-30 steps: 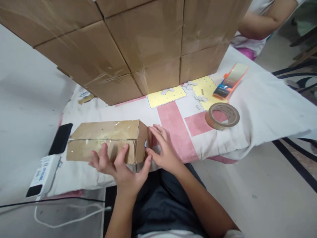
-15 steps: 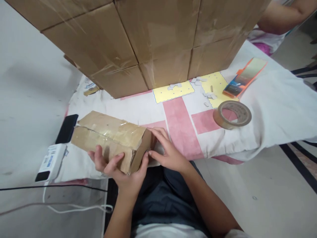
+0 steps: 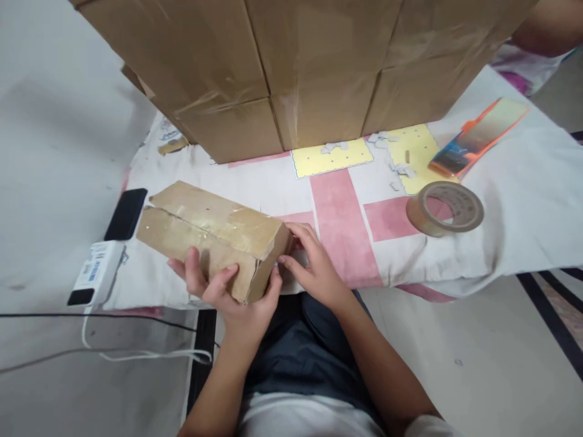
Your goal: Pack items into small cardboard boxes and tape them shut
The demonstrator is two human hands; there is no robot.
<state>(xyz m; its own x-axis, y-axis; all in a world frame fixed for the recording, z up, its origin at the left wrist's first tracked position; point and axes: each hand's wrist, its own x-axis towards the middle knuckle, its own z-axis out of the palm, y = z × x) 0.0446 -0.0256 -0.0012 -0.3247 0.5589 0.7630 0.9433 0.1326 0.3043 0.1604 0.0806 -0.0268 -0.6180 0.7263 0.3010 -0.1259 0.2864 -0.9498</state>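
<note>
A long, taped brown cardboard box lies slanted on the cloth-covered cushion in front of me. My left hand grips its near end from below, fingers curled over the front face and thumb on the end flap. My right hand presses against the box's right end, fingers bent onto it beside a strip of clear tape. A roll of brown packing tape lies to the right, apart from both hands.
A big stack of taped cardboard cartons fills the back. An orange tape dispenser lies at far right, small paper scraps near it. A black phone and white charger with cables sit left. Another person's arm shows top right.
The box has turned from level to slanted, its right end drawn nearer me. My right hand moved from flat beside the end to pressing on it. The camera view shifted.
</note>
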